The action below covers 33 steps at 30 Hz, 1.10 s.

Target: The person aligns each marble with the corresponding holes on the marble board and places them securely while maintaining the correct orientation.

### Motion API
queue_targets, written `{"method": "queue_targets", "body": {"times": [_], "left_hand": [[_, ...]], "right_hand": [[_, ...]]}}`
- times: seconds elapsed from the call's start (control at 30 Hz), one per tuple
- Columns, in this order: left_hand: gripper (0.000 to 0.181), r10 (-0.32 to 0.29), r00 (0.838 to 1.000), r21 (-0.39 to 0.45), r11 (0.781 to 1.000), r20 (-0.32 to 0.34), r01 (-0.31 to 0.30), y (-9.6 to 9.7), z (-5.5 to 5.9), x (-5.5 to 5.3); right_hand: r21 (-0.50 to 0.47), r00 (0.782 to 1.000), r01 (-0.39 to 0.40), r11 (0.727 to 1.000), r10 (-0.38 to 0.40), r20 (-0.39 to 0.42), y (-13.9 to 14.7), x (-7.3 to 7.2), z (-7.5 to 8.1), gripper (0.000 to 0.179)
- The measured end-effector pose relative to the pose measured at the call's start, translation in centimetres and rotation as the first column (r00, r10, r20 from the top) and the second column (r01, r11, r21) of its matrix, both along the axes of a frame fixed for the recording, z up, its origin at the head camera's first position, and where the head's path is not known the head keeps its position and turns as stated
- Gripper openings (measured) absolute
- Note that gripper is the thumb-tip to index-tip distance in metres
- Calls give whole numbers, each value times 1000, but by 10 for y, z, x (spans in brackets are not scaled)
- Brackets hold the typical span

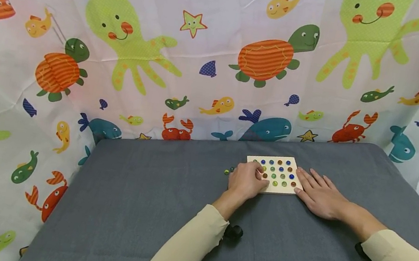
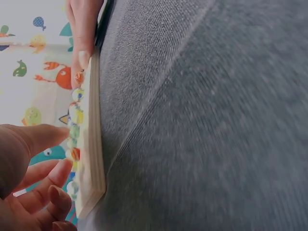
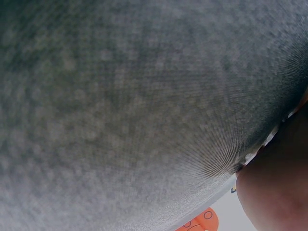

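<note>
A pale wooden board (image 1: 283, 189) set with rows of glass marbles (image 1: 282, 176) lies on the grey cloth. My left hand (image 1: 246, 179) is over its left side, thumb and index fingertips apart around an orange-brown marble (image 2: 75, 154) seated in the board. Its other fingers are loosely bent, and it covers part of the board's left end. My right hand (image 1: 322, 196) lies flat, fingers stretched out, with its fingertips at the board's right edge. In the right wrist view only a blurred part of that hand (image 3: 274, 192) shows.
Two loose marbles (image 1: 226, 171) lie on the cloth left of the left hand. The grey-covered table (image 1: 129, 209) meets a curtain printed with sea animals (image 1: 201, 78) at the back and sides. A dark wrist device (image 1: 234, 232) hangs by the left sleeve.
</note>
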State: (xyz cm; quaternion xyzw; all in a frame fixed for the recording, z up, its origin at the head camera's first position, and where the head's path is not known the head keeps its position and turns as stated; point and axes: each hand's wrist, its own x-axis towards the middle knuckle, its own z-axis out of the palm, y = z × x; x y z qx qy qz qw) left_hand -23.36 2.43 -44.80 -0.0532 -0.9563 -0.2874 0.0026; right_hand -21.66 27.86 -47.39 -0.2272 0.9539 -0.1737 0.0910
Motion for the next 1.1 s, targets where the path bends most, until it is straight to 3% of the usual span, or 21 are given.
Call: {"method": "queue_targets", "body": {"times": [0.27, 0.57, 1.1], "left_hand": [[37, -53, 998, 25, 998, -19, 53, -23, 9, 7], [39, -89, 995, -1, 996, -37, 89, -53, 9, 14], [41, -60, 997, 3, 998, -44, 60, -83, 2, 16]], "right_hand": [[-17, 1000, -14, 1000, 14, -5, 1, 0, 2, 72], [19, 1000, 0, 1000, 0, 19, -1, 0, 2, 73], [-24, 1000, -14, 1000, 15, 8, 0, 1, 4, 70]]}}
